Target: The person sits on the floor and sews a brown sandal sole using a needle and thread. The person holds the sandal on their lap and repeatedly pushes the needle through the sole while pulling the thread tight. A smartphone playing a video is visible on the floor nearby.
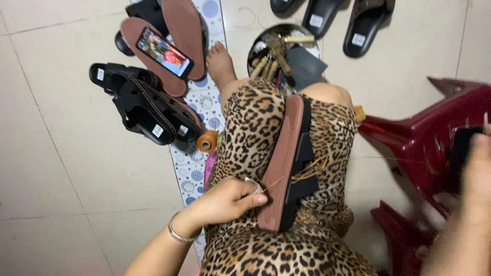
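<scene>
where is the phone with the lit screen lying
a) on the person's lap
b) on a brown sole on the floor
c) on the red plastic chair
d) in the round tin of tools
b: the phone lies on a brown sole on the floor, up left of the left hand, which grips the sandal on the lap.

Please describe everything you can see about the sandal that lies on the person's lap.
The sandal stands on its edge along the lap, on leopard-print fabric. Its sole looks like reddish-brown rubber or leather, long and flat, and the black upper strap faces right. Tan thread loops loosely over the black part, and a strand runs toward the left hand. That hand's fingertips press against the sole's lower left edge. The right hand is blurred and away from the sandal, near a dark red plastic chair.
</scene>
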